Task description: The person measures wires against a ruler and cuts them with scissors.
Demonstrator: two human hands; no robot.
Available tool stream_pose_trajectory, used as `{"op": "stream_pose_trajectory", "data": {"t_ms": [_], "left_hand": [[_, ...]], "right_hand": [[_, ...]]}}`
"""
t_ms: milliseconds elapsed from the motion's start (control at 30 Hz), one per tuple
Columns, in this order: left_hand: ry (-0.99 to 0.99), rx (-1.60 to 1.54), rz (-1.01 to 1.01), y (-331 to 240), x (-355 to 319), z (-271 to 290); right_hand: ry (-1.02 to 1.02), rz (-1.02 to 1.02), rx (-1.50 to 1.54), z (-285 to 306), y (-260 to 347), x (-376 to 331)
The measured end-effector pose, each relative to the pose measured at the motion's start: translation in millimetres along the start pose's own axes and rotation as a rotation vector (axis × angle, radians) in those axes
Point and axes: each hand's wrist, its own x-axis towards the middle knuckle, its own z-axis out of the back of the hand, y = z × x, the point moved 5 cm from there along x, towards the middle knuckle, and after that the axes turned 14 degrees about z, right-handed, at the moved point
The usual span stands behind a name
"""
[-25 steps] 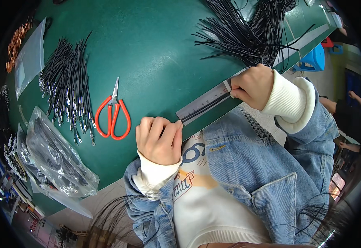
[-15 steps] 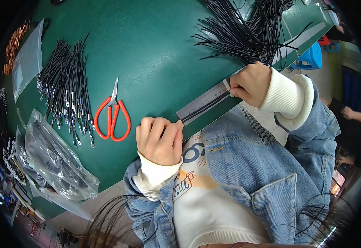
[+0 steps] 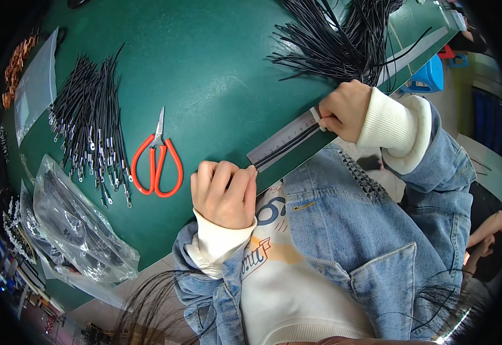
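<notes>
A green table spans the upper middle of the frame. Near centre, black wires lie along a ruler, my left hand pinching their lower-left end, my right hand closed on their upper-right end. Red-handled scissors rest left of centre.

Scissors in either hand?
No, the red-handled scissors lie on the green table, to the left of the left hand.
</notes>
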Motion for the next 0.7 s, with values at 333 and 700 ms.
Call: {"op": "stream_pose_trajectory", "data": {"t_ms": [333,700], "left_hand": [[-0.011,-0.01,-0.046,4.1,-1.0,-3.3],[-0.022,-0.014,-0.003,1.7,-0.5,-3.5]], "right_hand": [[-0.037,0.028,0.087,0.7,-0.7,3.1],[-0.042,0.052,0.127,0.7,-2.8,2.5]]}}
